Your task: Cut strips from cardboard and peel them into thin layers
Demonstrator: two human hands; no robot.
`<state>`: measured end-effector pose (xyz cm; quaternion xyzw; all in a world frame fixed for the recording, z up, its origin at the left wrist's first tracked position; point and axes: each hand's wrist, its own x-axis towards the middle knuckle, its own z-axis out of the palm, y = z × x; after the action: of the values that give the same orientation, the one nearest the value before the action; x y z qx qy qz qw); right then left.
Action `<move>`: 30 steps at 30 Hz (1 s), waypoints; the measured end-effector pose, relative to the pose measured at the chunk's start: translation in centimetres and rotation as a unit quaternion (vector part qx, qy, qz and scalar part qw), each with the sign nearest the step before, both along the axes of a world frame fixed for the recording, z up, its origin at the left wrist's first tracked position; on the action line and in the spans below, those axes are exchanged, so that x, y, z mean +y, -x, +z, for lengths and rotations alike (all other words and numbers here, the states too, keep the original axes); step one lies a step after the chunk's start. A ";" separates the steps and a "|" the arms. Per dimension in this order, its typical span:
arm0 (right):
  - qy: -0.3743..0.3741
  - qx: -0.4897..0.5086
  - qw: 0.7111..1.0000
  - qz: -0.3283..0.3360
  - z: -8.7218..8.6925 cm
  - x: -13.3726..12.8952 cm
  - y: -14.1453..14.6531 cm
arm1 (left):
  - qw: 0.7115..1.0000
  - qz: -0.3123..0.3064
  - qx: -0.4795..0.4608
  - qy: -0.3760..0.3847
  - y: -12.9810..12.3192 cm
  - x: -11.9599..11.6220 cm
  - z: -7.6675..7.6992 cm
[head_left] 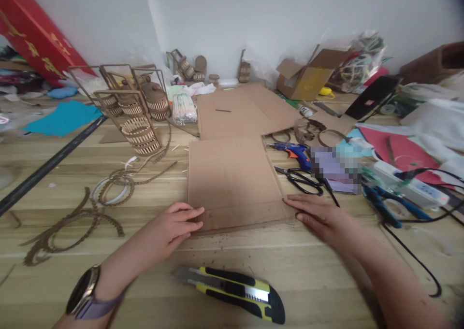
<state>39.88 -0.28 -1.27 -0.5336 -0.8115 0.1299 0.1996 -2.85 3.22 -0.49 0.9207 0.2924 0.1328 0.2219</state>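
A flat cardboard piece [232, 174] lies on the wooden table, its far end by a larger cardboard sheet [246, 109]. My left hand [183, 222] rests on its near left corner, fingers apart and holding nothing. At the near right corner, my right hand [313, 215] touches the edge with its fingertips, fingers slightly apart. A yellow and black utility knife [235, 290] lies nearest to me, its blade pointing left.
Left are woven lantern-like baskets [139, 131] and coiled brown strips [76, 222]. Right are a blue glue gun [293, 152], black scissors [304, 180], blue-handled pliers [384, 206] and a white power strip [409, 186]. An open box [308, 80] stands behind.
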 end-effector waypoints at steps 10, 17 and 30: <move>-0.010 0.020 1.000 0.005 -2.2 0.3 -1.4 | 1.000 0.026 0.003 0.001 -0.4 -0.5 0.3; -0.005 0.017 1.000 0.004 -1.8 0.3 -1.2 | 1.000 0.028 -0.007 -0.006 -0.4 -0.5 0.0; -0.004 0.000 1.000 -0.003 -1.0 0.1 -0.4 | 1.000 0.030 -0.009 -0.001 -0.2 -0.4 -0.3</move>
<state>40.31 -0.17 -2.26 -0.5352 -0.8105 0.1256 0.2019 -2.61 2.83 -0.74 0.9104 0.3177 0.1479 0.2198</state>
